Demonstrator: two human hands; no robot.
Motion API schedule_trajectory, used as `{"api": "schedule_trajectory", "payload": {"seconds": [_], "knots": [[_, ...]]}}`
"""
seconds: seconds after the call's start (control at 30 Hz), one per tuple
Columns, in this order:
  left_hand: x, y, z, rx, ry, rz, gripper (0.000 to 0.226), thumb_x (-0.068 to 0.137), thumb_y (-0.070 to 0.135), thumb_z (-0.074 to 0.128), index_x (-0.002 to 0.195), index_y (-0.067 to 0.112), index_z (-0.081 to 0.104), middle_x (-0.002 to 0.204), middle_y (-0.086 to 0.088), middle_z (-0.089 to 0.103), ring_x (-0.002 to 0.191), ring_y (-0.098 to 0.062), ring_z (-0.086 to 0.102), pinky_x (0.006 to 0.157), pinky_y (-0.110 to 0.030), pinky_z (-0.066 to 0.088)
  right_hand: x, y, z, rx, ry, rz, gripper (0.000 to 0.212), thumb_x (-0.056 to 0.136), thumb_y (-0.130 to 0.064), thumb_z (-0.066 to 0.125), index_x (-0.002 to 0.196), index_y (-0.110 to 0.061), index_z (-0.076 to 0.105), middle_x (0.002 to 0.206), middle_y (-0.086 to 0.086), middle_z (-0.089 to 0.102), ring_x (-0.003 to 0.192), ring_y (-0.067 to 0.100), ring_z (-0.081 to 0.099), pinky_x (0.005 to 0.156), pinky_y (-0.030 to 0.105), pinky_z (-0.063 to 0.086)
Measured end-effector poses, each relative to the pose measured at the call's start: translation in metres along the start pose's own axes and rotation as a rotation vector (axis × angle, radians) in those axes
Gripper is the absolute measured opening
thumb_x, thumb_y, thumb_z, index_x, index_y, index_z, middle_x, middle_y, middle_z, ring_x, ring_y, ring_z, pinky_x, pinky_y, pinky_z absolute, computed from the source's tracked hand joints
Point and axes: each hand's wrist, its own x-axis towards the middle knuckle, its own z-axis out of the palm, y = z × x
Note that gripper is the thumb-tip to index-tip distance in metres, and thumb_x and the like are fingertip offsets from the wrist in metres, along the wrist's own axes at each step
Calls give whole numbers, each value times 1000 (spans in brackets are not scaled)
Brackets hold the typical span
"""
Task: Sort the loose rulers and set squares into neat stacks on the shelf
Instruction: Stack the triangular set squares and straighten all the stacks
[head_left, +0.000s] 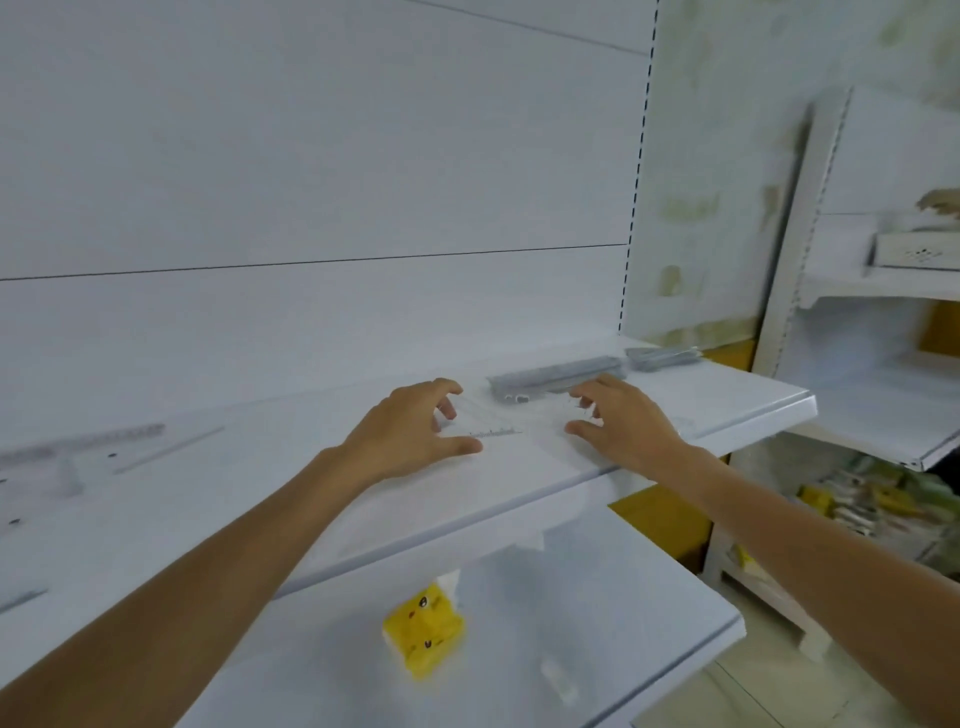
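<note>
1. Lower shelf (571, 597): it carries a yellow box (423, 631) and no rulers that can be seen. No task work appears to remain here.
2. Forearms: both reach forward over the front lip of the shelf (727, 410). They run roughly parallel, with the palms turned down.
3. Left hand (410, 434): the thumb lies along the near edge of the clear ruler (496, 432) and the fingers curl over its far edge. It appears to pinch the ruler's left end.
4. Clear ruler: it lies flat on the shelf between the two hands. Only the scale beside the left thumb is readable, and the rest washes out against the white. I cannot tell whether this is one piece or several.
5. Right hand (623, 423): the fingers are curled downward and the thumb points toward the left hand. The ruler's right end is not visible, so contact cannot be confirmed.
6. Rear of the shelf: one grey stack (556, 376) sits just behind the hands. A second stack (660, 357) lies beyond it to the right. Both look squared up, so this part is judged done.
7. Far left of the shelf: loose pieces (119, 439) lie scattered and blurred, well apart from the stacks. These are judged to be the remaining work, so the task is partly complete.
</note>
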Motion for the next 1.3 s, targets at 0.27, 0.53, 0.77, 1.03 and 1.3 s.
{"api": "schedule_trajectory", "payload": {"seconds": [0.27, 0.53, 0.77, 1.03, 1.3], "knots": [[62, 49, 55, 36, 43, -89, 66, 71, 54, 69, 127, 24, 48, 106, 12, 56, 96, -9, 54, 86, -27, 45, 62, 119, -13, 68, 9, -118, 34, 82, -21, 68, 112, -6, 60, 101, 9, 59, 96, 24, 55, 84, 29, 41], [54, 49, 58, 213, 202, -247, 65, 70, 52, 71, 125, 23, 51, 113, 6, 50, 103, -9, 42, 85, -21, 31, 128, 116, -1, 237, -138, -351, 38, 80, -16, 71, 115, -4, 61, 107, 12, 62, 99, 25, 57, 87, 24, 40], [20, 40, 42, 278, 265, -434, 65, 69, 52, 71, 125, 22, 54, 114, 4, 53, 108, -13, 46, 86, -20, 31, 155, 100, 17, 280, -289, -445, 42, 79, -21, 73, 117, -10, 61, 112, 7, 63, 93, 16, 56, 87, 24, 43], [9, 37, 42, 296, 280, -488, 64, 70, 52, 71, 125, 23, 53, 107, 9, 49, 103, -9, 43, 87, -20, 32, 167, 101, 25, 242, -395, -431, 39, 78, -25, 71, 116, -17, 64, 123, 0, 60, 111, 15, 54, 97, 30, 43], [5, 30, 28, 273, 275, -475, 68, 70, 54, 70, 129, 27, 50, 116, 10, 51, 107, -7, 43, 89, -21, 33, 167, 103, 27, 233, -472, -394, 44, 81, -27, 69, 123, -18, 58, 122, 2, 59, 114, 18, 53, 93, 26, 39]]}}
